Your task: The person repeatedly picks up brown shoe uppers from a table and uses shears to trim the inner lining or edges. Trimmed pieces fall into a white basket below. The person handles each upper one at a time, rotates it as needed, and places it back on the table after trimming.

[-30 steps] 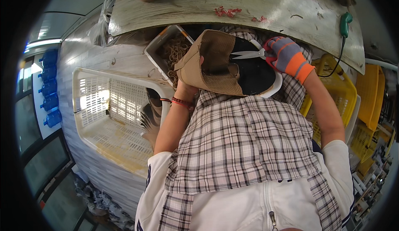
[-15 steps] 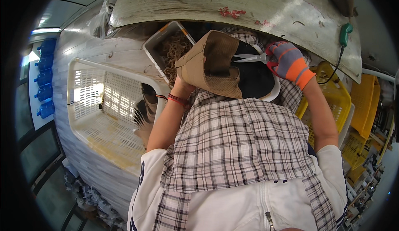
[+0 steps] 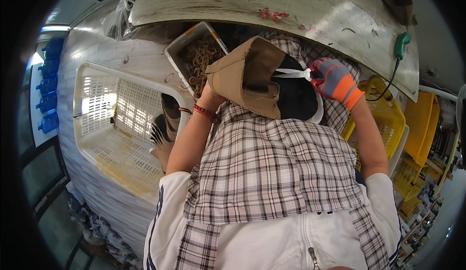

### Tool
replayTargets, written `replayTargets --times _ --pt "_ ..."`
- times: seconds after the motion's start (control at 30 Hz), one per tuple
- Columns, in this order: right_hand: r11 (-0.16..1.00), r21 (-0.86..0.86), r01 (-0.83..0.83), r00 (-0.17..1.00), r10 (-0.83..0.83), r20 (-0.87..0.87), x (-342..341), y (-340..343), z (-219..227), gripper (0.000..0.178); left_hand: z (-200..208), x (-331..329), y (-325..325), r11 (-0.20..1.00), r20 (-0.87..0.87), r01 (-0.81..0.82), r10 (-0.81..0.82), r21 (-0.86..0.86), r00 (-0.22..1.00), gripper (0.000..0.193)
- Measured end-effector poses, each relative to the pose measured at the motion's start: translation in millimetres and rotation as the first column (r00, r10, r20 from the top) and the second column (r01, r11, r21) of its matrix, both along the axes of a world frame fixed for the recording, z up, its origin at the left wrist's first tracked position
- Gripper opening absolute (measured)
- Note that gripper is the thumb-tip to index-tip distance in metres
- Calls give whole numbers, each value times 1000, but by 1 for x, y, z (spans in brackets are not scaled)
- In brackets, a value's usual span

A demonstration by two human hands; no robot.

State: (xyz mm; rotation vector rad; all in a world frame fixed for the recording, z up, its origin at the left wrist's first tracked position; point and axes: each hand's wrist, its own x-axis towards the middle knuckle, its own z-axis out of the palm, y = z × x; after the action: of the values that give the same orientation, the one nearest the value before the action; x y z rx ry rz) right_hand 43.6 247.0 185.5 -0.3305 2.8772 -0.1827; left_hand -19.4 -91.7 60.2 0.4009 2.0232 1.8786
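Observation:
My left hand (image 3: 209,98) grips a cap-shaped tan and black fabric piece (image 3: 238,73) over my lap; its fingers are mostly hidden behind the tan wall. The hollow tan part opens toward the right, beside a broad black panel (image 3: 300,95). My right hand (image 3: 332,78), in a grey and orange glove, is closed round the red handles of a pair of scissors (image 3: 294,74). The slightly parted blades point left, over the black panel and close to the tan edge. Whether they touch the fabric I cannot tell.
A white bin (image 3: 184,73) holds brown strips beyond my left hand. On the left stands a white plastic basket (image 3: 97,143) with several tan and black pieces. The worn table (image 3: 218,5) runs across the front, with a green corded tool (image 3: 402,45). Yellow crates (image 3: 395,119) stand right.
The fabric piece has tilted slightly in my left hand. The scissors have shifted a little relative to it, their blades still parted. Both hands keep their grips.

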Motion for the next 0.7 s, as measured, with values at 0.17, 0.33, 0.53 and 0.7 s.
replayTargets --times 0.17,0.33,0.53,0.7 --pt "997 -37 -68 990 63 -124 0 -5 -1 30 -13 0 2 1000 -170 -4 5 8 985 27" --pt "997 -42 -61 984 53 -169 2 2 -4 28 1 1 2 999 -158 48 -46 7 986 31" --pt "996 48 -70 977 79 -198 -1 3 -19 28 -10 -5 2 997 -364 43 -64 -67 929 32" --pt "998 55 -8 978 20 -209 8 -1 -19 29 -12 -1 1 997 -43 48 -45 57 998 32"
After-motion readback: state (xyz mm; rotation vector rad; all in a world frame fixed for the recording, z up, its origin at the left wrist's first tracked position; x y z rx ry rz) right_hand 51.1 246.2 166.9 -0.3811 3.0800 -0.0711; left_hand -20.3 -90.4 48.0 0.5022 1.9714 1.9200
